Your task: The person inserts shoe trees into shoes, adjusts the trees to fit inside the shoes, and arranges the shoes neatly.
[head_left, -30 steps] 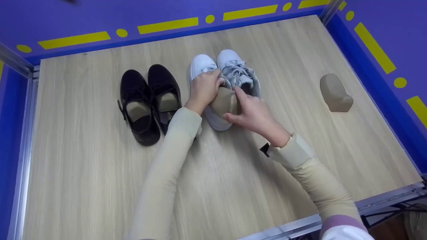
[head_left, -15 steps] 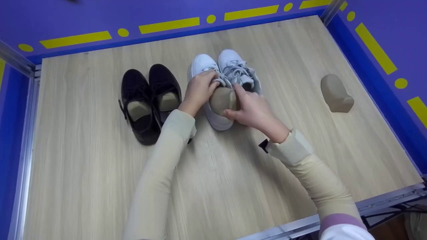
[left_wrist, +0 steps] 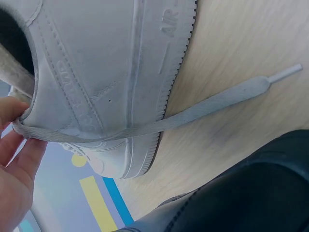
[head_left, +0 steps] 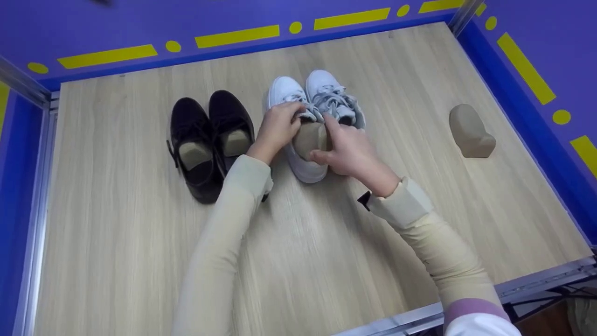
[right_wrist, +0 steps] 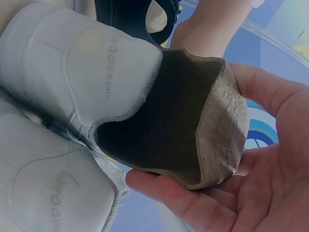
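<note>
Head view: curled fingers of the right hand (head_left: pixel 352 150) grip the insert (head_left: pixel 308 141), partly inside the left white shoe (head_left: pixel 308 171) whose edge the left hand (head_left: pixel 276 127) pinches, and pushing it crookedly could trap the lace (left_wrist: pixel 207 109), the insert hollow and rough, the shoe smooth and stitched, the lace flat and woven.

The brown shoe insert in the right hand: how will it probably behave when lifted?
The insert is probably light for its size, since it looks hollow. It seems fairly stiff: its rounded shape shows no sag in the right hand. Being thin-walled, it might dent if squeezed hard.
</note>
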Demonstrator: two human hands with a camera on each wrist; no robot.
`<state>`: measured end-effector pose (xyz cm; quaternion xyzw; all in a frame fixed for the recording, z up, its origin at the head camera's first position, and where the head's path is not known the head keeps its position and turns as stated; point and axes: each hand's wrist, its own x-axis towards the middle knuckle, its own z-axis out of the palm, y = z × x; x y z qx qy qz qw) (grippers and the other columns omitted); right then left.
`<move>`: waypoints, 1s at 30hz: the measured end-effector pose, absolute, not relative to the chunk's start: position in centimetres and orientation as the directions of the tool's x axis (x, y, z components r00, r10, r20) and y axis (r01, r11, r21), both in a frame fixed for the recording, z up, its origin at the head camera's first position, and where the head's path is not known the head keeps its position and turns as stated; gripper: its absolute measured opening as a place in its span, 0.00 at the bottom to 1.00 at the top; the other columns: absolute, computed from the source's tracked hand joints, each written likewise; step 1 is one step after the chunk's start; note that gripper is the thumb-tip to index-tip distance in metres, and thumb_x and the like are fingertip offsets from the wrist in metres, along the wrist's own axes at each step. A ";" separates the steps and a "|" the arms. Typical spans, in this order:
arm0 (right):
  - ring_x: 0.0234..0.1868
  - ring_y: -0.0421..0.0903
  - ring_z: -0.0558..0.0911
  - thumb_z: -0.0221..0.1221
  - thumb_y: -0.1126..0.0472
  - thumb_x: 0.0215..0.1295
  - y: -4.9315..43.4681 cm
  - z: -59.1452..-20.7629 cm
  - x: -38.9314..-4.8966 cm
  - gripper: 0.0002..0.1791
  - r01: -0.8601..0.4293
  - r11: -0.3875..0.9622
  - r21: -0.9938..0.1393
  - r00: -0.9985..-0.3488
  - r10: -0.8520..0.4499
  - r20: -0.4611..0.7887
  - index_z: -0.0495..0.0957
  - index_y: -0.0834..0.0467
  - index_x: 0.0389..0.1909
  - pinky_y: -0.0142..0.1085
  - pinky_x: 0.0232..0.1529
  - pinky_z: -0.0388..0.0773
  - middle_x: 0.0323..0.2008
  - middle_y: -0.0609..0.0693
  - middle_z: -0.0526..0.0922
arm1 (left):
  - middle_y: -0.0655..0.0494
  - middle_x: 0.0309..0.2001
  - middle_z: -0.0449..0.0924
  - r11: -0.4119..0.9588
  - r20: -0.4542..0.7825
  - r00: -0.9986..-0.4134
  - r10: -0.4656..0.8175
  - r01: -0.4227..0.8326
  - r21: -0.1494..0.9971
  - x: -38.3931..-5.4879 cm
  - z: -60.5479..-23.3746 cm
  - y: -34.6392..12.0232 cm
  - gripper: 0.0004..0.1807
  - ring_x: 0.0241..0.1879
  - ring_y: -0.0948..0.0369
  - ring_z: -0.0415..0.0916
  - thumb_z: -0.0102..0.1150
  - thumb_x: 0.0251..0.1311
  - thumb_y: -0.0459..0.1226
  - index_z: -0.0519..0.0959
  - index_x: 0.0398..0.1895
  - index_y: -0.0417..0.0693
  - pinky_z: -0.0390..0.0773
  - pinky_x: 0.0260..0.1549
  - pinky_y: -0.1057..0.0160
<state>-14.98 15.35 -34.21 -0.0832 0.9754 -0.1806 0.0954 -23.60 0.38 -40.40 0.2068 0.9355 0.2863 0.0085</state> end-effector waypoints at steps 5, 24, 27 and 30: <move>0.50 0.59 0.74 0.60 0.42 0.47 15.2 -34.1 -15.4 0.47 -0.120 0.922 -0.368 -0.965 -0.195 -0.174 0.53 0.57 0.65 0.50 0.49 0.68 0.48 0.63 0.76 | 0.54 0.43 0.79 0.735 0.100 -0.911 0.401 0.385 0.558 -23.7 -40.4 0.3 0.11 0.45 0.60 0.74 0.48 0.56 0.32 0.77 0.41 0.46 0.70 0.48 0.63; 0.38 0.59 0.78 0.61 0.41 0.46 14.4 -34.3 -16.3 0.36 -0.112 0.944 -0.311 -0.970 -0.171 -0.170 0.62 0.53 0.53 0.51 0.35 0.72 0.36 0.60 0.79 | 0.54 0.42 0.80 0.710 0.135 -0.905 0.403 0.403 0.577 -23.7 -40.7 0.1 0.11 0.44 0.59 0.75 0.49 0.54 0.31 0.78 0.40 0.46 0.70 0.47 0.63; 0.37 0.58 0.78 0.61 0.40 0.46 14.3 -34.4 -16.4 0.35 -0.105 0.949 -0.298 -0.972 -0.162 -0.172 0.62 0.53 0.52 0.51 0.33 0.72 0.35 0.58 0.79 | 0.54 0.42 0.80 0.712 0.138 -0.903 0.406 0.408 0.571 -23.7 -40.8 0.1 0.11 0.45 0.59 0.75 0.49 0.54 0.31 0.78 0.40 0.46 0.71 0.47 0.63; 0.38 0.58 0.78 0.60 0.39 0.46 14.3 -34.6 -16.5 0.36 -0.102 0.948 -0.300 -0.972 -0.159 -0.171 0.62 0.53 0.54 0.51 0.34 0.71 0.36 0.57 0.79 | 0.54 0.42 0.80 0.712 0.145 -0.902 0.407 0.413 0.569 -23.7 -40.8 0.0 0.11 0.44 0.59 0.75 0.50 0.54 0.32 0.78 0.40 0.46 0.71 0.46 0.62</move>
